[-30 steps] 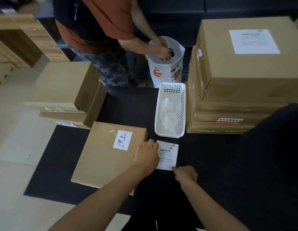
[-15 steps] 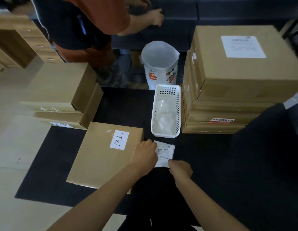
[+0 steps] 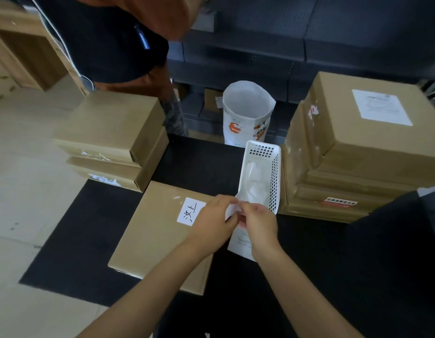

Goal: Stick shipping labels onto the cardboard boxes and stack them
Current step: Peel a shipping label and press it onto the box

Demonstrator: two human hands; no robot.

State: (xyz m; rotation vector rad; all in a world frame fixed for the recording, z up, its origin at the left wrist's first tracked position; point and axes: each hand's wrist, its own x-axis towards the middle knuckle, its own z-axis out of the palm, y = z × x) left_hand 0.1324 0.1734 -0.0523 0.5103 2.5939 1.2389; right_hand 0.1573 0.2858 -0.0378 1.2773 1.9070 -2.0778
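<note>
while both hands work the top edge of the shipping label (image 3: 240, 242), i read the step as peeling it from its backing, so i'd keep the pull slow and low so the sheet doesn't curl back and stick to itself. judgement only: the sticky side is not visible.

left hand (image 3: 212, 222): fingers curled, tips pinching the label's upper left corner; the forearm comes in from the near left, across the near right corner of the flat cardboard box (image 3: 148, 232).

right hand (image 3: 259, 224): thumb and fingers pinched on the same top edge, just beside the left fingertips, possibly touching; the wrist covers the label's middle.

label position: lifted, hanging down between the hands over the black mat (image 3: 89, 240), between the flat box and the white perforated basket (image 3: 261, 172).

target: the flat box already carries a small handwritten tag (image 3: 190, 211); bare cardboard lies near and left of it. i'd lay one edge first, then smooth outward.

stack of labelled boxes (image 3: 357, 152) at far right looks like the destination.
</note>
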